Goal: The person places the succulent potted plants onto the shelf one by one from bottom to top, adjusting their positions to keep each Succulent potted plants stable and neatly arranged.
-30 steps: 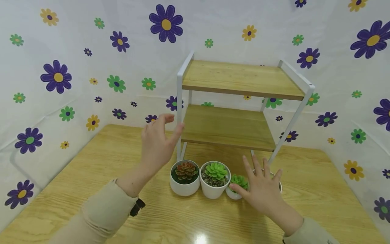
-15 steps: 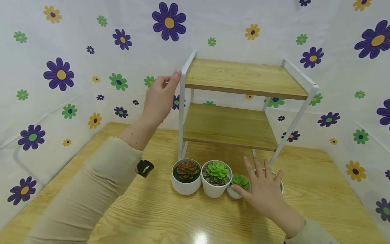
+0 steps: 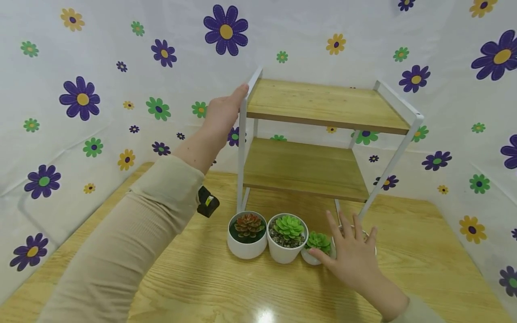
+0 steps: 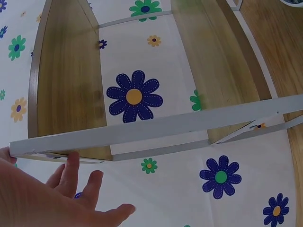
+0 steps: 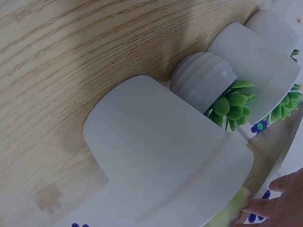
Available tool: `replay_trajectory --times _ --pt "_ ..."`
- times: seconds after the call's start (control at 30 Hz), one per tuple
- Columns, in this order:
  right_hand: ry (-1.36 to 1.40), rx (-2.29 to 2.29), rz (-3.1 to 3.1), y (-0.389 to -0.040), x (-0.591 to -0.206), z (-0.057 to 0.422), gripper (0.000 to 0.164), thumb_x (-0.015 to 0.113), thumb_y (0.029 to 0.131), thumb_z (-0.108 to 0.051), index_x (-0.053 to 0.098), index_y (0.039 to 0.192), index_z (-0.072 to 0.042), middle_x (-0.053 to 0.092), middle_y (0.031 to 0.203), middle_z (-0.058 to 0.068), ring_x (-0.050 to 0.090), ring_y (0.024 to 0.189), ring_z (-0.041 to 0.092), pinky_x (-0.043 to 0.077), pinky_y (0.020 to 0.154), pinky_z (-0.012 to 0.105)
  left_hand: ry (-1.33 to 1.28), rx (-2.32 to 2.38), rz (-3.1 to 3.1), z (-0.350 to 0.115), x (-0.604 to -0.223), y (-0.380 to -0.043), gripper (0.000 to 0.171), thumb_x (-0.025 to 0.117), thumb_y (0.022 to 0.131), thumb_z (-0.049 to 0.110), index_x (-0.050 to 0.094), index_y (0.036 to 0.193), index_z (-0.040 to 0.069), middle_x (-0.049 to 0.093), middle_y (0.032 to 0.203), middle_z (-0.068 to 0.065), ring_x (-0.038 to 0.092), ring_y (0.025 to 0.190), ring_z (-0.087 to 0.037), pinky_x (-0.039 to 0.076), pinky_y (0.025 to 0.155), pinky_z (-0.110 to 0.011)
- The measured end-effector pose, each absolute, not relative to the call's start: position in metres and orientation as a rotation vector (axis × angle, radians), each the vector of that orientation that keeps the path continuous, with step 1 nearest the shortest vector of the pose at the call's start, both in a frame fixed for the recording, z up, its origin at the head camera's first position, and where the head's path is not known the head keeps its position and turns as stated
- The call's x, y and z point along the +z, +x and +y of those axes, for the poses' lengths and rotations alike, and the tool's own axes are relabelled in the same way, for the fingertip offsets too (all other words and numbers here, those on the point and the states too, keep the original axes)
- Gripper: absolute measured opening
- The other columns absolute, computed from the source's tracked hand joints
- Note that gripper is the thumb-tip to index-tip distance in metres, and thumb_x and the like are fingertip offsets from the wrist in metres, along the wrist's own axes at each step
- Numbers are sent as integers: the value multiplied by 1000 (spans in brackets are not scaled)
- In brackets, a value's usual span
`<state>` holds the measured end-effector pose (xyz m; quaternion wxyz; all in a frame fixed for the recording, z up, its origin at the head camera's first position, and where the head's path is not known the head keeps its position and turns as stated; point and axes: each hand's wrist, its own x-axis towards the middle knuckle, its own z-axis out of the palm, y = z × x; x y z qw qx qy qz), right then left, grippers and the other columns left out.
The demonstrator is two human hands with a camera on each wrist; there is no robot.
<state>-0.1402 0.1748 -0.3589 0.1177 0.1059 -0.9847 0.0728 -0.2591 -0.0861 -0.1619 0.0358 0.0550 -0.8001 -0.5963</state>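
Note:
A two-tier rack (image 3: 307,167) with wooden boards and a white frame stands on the table. My left hand (image 3: 222,117) is at its upper left front corner. In the left wrist view the thumb and a finger (image 4: 72,171) pinch the frame there, with the other fingers spread off it. In front stand potted succulents in white pots: a reddish one (image 3: 247,246), a green one (image 3: 285,251) and a small green one (image 3: 318,242). With fingers spread, my right hand (image 3: 355,255) is over the rightmost pot (image 5: 165,151), partly hiding it; contact cannot be told.
The wooden table (image 3: 194,287) extends around the rack and pots. A flower-printed white cloth (image 3: 299,27) hangs behind and at both sides. A black device (image 3: 208,202) is seen under the left sleeve.
My left hand has risen from beside the rack's left post to its top left corner and now holds it. The right hand stays over the rightmost pot, fingers spread.

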Motion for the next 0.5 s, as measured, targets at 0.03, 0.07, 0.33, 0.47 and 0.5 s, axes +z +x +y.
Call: replay_trajectory --times 0.03,0.07,0.33,0.47,0.5 --pt "308 220 -2880 -140 -359 175 88 52 82 -66 26 148 -13 33 147 24 22 135 51 14 97 78 172 -1868 -2438 -87 -162 -260 63 42 91 58 46 138 16 43 143 -1 37 134 -19 23 115 -43" --pt "305 233 -2880 -139 -359 176 88 52 82 -65 26 148 -13 33 147 24 22 135 52 14 98 78 173 -1902 -2418 -88 -163 -261 61 43 92 56 47 137 16 45 142 -1 38 133 -19 22 115 -43" --pt "252 467 -2856 -140 -360 191 86 55 86 -57 23 147 -5 29 145 29 20 132 53 14 100 74 222 -1973 -2347 -88 -165 -265 58 52 89 51 49 133 13 50 136 1 42 128 -18 26 113 -40" --pt "232 610 -2819 -143 -361 201 87 57 88 -51 20 146 1 27 144 33 21 129 57 16 100 71 222 -1943 -2368 -89 -163 -264 59 52 89 51 49 134 12 50 136 1 42 126 -18 28 111 -37" --pt "229 646 -2812 -144 -361 204 87 57 88 -49 19 146 4 26 144 34 21 129 57 17 101 70 220 -1935 -2374 -90 -163 -264 59 51 89 51 49 134 12 50 136 0 42 126 -17 29 111 -37"
